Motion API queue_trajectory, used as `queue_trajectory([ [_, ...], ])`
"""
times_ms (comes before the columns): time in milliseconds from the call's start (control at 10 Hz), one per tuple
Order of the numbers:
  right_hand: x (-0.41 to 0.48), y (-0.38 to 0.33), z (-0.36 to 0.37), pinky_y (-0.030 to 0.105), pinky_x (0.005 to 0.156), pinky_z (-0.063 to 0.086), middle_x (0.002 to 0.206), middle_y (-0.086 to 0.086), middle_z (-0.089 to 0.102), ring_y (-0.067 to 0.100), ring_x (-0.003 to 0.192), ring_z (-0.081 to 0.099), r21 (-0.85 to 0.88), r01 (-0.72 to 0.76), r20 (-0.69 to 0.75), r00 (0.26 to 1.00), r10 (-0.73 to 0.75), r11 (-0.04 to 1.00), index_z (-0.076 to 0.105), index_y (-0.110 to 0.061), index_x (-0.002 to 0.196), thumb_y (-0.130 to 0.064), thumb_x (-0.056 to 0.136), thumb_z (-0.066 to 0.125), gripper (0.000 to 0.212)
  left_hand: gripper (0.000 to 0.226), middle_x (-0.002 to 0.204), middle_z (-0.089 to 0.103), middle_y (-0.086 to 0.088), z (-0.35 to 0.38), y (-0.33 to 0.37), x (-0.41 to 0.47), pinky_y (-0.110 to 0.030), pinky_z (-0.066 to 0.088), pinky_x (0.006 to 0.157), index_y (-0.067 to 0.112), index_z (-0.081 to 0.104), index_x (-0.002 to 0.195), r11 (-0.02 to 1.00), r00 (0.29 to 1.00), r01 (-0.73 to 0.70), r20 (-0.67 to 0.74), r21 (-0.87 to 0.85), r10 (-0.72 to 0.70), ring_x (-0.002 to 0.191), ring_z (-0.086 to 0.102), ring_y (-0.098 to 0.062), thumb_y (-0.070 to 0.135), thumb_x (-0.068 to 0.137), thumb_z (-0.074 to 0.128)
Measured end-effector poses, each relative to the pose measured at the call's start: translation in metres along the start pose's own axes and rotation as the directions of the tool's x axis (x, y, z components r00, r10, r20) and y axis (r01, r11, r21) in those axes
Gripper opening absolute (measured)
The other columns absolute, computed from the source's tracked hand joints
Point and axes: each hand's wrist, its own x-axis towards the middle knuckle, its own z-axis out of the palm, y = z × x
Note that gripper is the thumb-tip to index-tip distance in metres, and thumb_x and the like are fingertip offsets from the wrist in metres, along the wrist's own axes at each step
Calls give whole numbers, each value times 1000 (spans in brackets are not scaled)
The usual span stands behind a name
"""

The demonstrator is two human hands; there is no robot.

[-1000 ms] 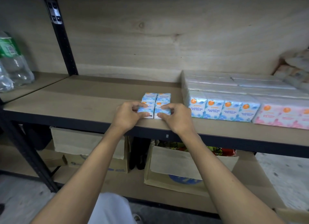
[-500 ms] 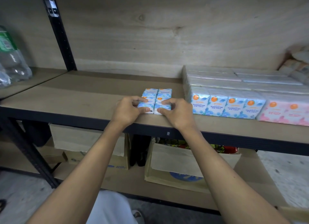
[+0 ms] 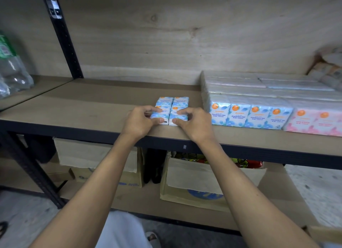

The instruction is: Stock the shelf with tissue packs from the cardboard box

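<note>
Two small stacks of blue-and-white mini tissue packs [image 3: 172,104] lie side by side near the front of the wooden shelf [image 3: 92,107]. My left hand [image 3: 142,121] grips the left stack, thumb at its front and fingers on top. My right hand [image 3: 192,122] holds the right stack the same way. To the right stands a long row of blue tissue packs [image 3: 248,114], with pink tissue packs [image 3: 314,121] beyond them. A corner of a cardboard box [image 3: 325,234] shows at the bottom right.
A black upright post [image 3: 63,40] rises at the left, with plastic water bottles [image 3: 11,72] on the neighbouring shelf. Open cardboard boxes [image 3: 201,184] sit on the lower shelf. More wrapped goods [image 3: 329,72] are stacked at the far right.
Both hands stay on the two small stacks; my thumbs have shifted slightly along their front. The camera has tilted a little, so the shelf sits lower in view.
</note>
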Motion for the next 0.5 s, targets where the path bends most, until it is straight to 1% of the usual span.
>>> queue_trajectory([
  [200,-1,-1,1,14,79,39,114,0,67,11,97,59,-3,-2,-14,1000,1,1000,71,-21,107,-32,74,78,36,34,116,67,2,1,2,-1,-37,54,89,30,72,106,999,1000,-15,-16,39,15,100,63,-13,31,73,81],
  [300,-2,-1,0,11,78,37,112,-2,68,9,94,58,10,10,-17,1000,-10,1000,71,-21,109,-33,74,78,38,37,118,67,4,2,1,-3,-37,53,89,30,71,109,998,999,-27,-18,51,28,100,62,-11,32,74,80],
  [400,-4,-3,-3,9,75,35,112,-1,67,7,90,55,42,-2,6,1000,2,999,68,-22,114,-33,73,78,43,47,117,68,4,0,3,-4,-34,52,92,29,67,118,999,999,-34,4,7,34,101,64,-7,27,73,81],
  [500,-14,-3,-11,3,70,37,116,-3,63,8,95,58,120,-2,14,1000,0,993,64,-25,119,-31,73,79,48,55,134,59,4,-2,0,-12,-35,46,103,31,63,122,995,995,-82,-64,-62,78,116,57,-7,21,72,82],
])
